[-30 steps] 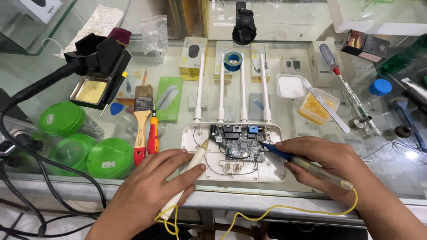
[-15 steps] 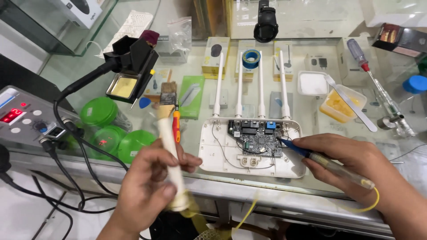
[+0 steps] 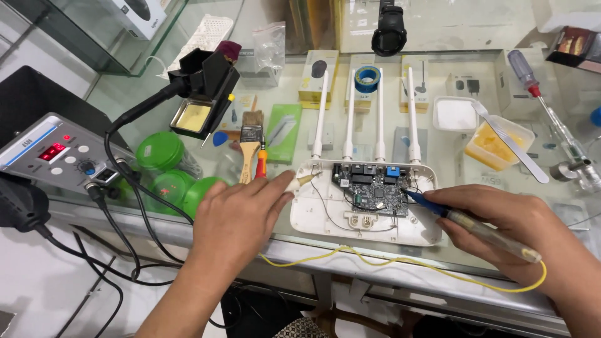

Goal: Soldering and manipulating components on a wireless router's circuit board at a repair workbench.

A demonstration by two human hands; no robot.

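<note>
Router (image 3: 369,206), lid off, white shell w/ dark circuit board, sits at desk (image 3: 294,241) front edge; four antennas point toward back edge, long axis front-to-back. Little free room: green tubs (image 3: 166,166) left, yellow tray (image 3: 494,145) right. Left hand (image 3: 241,216) closed on cream tool (image 3: 300,182), tip at router's left rim. Right hand (image 3: 507,225) grips blue-tipped iron (image 3: 466,222), tip on board.

left hand (image 3: 241,213) reaching forward palm down, fingers (image 3: 275,191) loosely curled, right hand (image 3: 501,222) curled in a pen-style grip
</note>
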